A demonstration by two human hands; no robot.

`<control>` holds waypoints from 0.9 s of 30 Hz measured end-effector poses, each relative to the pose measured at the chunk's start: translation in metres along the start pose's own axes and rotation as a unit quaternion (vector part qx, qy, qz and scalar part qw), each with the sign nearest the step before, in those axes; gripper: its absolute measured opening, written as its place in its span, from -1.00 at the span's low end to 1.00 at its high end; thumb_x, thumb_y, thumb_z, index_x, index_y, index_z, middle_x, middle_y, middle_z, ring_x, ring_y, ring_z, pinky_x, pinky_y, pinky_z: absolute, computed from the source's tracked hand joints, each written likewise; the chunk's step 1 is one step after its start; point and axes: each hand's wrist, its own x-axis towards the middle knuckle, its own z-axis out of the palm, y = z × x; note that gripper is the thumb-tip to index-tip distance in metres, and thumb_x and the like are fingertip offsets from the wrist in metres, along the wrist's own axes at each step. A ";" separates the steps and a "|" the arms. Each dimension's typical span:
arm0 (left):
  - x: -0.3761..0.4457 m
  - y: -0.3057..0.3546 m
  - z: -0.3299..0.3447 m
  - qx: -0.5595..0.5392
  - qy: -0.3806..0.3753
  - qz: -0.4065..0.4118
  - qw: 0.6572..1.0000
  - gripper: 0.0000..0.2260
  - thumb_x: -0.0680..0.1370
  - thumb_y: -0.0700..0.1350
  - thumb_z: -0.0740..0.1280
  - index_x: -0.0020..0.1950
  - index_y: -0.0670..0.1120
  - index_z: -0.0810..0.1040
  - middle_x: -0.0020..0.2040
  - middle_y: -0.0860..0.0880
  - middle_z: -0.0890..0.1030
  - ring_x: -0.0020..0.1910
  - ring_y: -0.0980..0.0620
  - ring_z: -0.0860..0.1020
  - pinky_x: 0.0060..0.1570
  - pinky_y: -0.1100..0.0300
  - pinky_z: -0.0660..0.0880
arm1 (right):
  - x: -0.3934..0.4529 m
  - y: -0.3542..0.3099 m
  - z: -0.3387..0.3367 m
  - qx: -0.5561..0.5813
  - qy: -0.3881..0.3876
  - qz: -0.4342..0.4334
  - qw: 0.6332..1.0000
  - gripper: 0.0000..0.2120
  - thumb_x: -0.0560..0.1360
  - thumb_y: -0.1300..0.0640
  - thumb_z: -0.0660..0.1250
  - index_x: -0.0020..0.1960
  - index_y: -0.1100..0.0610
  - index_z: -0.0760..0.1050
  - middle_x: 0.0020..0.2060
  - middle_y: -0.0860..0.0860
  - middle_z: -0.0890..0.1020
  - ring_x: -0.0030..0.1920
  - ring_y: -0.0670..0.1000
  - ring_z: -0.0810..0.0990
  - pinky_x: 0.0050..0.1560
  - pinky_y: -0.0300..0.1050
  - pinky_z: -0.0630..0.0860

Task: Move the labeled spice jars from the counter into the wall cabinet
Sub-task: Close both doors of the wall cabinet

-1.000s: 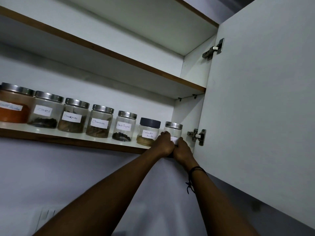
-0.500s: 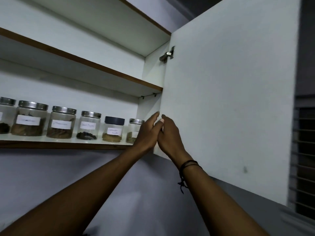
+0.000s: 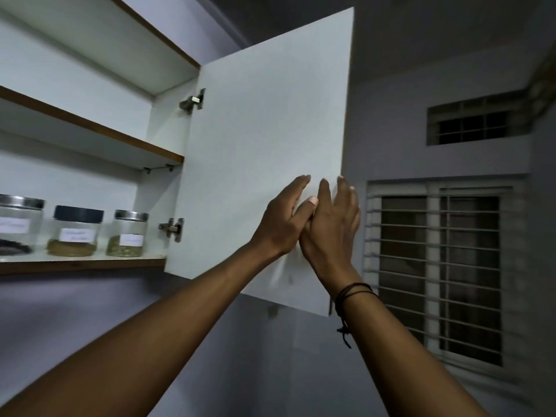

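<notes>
**Both hands on the door, jars lined up on the shelf**

The spice jars were up on the lower shelf [image 3: 90, 261] of the wall cabinet: a black-lidded jar [image 3: 75, 231] and a steel-lidded jar [image 3: 128, 233] stood side by side near the shelf's right end, close to the lower hinge [image 3: 173, 229], with another steel-lidded jar [image 3: 16, 227] cut off at the left edge of view. No jar was in either hand. The step in hand looked like shutting the cabinet door [image 3: 264, 139], which stood swung wide.

The left hand [image 3: 284, 219] lay with straight fingers against the door's inner face, near its free edge. The right hand [image 3: 332, 227] sat just beside it, thumbs overlapping, fingers straight and reaching to that free edge; whether they hooked round it could not be told. Neither hand pinched anything.

To do it well, the door wanted pulling from that free edge, far from the hinges, and swinging slowly, so it would not slam and rattle the jars standing near the shelf's front edge.
</notes>
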 end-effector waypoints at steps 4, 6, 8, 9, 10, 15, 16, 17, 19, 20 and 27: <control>-0.001 0.007 0.035 -0.006 -0.025 0.012 1.000 -0.46 0.59 0.08 0.14 0.56 -0.04 0.26 0.59 0.00 0.25 0.57 0.11 0.18 0.55 0.05 0.17 | -0.004 0.025 -0.011 0.186 -0.117 0.076 0.973 -0.34 0.65 -0.14 0.07 0.61 0.05 -0.13 0.60 0.04 -0.05 0.57 0.08 0.00 0.48 -0.08 0.13; 0.001 0.007 0.043 0.014 -0.024 0.005 1.000 -0.44 0.60 0.11 0.12 0.58 -0.02 0.21 0.61 0.01 0.18 0.59 0.10 0.11 0.56 -0.06 0.11 | -0.005 0.030 -0.013 0.252 -0.158 0.092 0.950 -0.28 0.63 -0.17 0.10 0.61 0.07 -0.18 0.58 0.06 0.11 0.53 0.06 0.19 0.43 -0.14 0.24; 0.002 0.008 0.048 0.041 -0.031 0.003 0.999 -0.42 0.60 0.13 0.07 0.60 -0.01 0.15 0.63 0.02 0.10 0.60 0.11 0.03 0.57 -0.11 0.00 | -0.005 0.033 -0.017 0.299 -0.164 0.108 0.934 -0.30 0.62 -0.18 0.12 0.60 0.08 -0.10 0.54 0.05 0.25 0.48 0.05 0.31 0.42 0.03 0.37; 0.002 0.008 0.048 0.050 -0.036 0.003 0.998 -0.41 0.60 0.14 0.04 0.61 -0.01 0.12 0.63 0.03 0.06 0.61 0.12 -0.01 0.58 -0.11 -0.07 | -0.006 0.033 -0.018 0.315 -0.160 0.117 0.928 -0.35 0.62 -0.16 0.13 0.59 0.07 0.01 0.50 0.04 0.32 0.45 0.04 0.37 0.39 0.07 0.42; 0.001 0.010 0.049 0.054 -0.040 0.003 0.998 -0.40 0.60 0.15 0.02 0.61 -0.01 0.08 0.64 0.04 0.02 0.61 0.13 -0.05 0.58 -0.10 -0.12 | -0.007 0.033 -0.019 0.326 -0.150 0.122 0.926 -0.45 0.63 -0.13 0.14 0.54 0.06 0.15 0.43 0.02 0.42 0.38 0.01 0.45 0.33 0.09 0.47; -0.005 0.018 0.035 0.088 -0.033 0.025 0.995 -0.40 0.60 0.16 -0.09 0.61 0.00 -0.06 0.64 0.05 -0.11 0.60 0.15 -0.17 0.56 -0.11 -0.24 | -0.015 0.014 -0.026 0.334 -0.085 0.126 0.930 -0.62 0.65 -0.02 0.10 0.37 0.16 0.38 0.17 0.08 0.60 0.15 0.04 0.59 0.17 0.10 0.58; -0.005 0.019 0.028 0.095 -0.029 0.034 0.994 -0.41 0.60 0.17 -0.11 0.61 0.01 -0.08 0.63 0.06 -0.13 0.60 0.15 -0.18 0.55 -0.11 -0.25 | -0.018 0.007 -0.029 0.336 -0.073 0.118 0.932 -0.62 0.65 -0.04 0.09 0.36 0.14 0.39 0.15 0.06 0.60 0.13 0.02 0.60 0.15 0.08 0.59; -0.005 0.021 0.020 0.101 -0.024 0.045 0.994 -0.40 0.60 0.22 -0.14 0.60 0.03 -0.11 0.63 0.07 -0.15 0.60 0.16 -0.20 0.55 -0.11 -0.26 | -0.021 -0.001 -0.031 0.337 -0.063 0.109 0.933 -0.61 0.65 -0.07 0.08 0.37 0.10 0.39 0.16 0.03 0.61 0.13 -0.02 0.60 0.15 0.03 0.59; -0.008 0.024 0.002 0.109 -0.011 0.075 0.991 -0.30 0.53 0.41 -0.22 0.57 0.07 -0.16 0.61 0.10 -0.19 0.60 0.15 -0.22 0.55 -0.07 -0.30 | -0.028 -0.018 -0.035 0.343 -0.047 0.083 0.934 -0.60 0.64 -0.10 0.07 0.41 0.03 0.36 0.18 -0.05 0.60 0.14 -0.09 0.58 0.13 -0.08 0.59; -0.011 0.026 -0.008 0.109 -0.003 0.088 0.990 -0.24 0.48 0.47 -0.25 0.56 0.07 -0.17 0.61 0.09 -0.20 0.60 0.14 -0.22 0.55 -0.06 -0.30 | -0.032 -0.026 -0.036 0.345 -0.039 0.066 0.935 -0.60 0.64 -0.10 0.06 0.42 0.01 0.35 0.18 -0.07 0.59 0.14 -0.11 0.58 0.12 -0.10 0.59; -0.035 0.042 -0.094 0.029 0.033 0.132 0.990 -0.34 0.61 0.31 -0.04 0.59 0.00 -0.15 0.64 -0.01 -0.13 0.62 0.06 -0.12 0.58 -0.12 -0.08 | -0.041 -0.099 -0.031 0.401 0.008 -0.060 0.914 -0.84 0.61 0.01 0.13 0.15 -0.03 0.40 -0.03 -0.13 0.51 -0.08 -0.19 0.52 -0.18 -0.30 0.53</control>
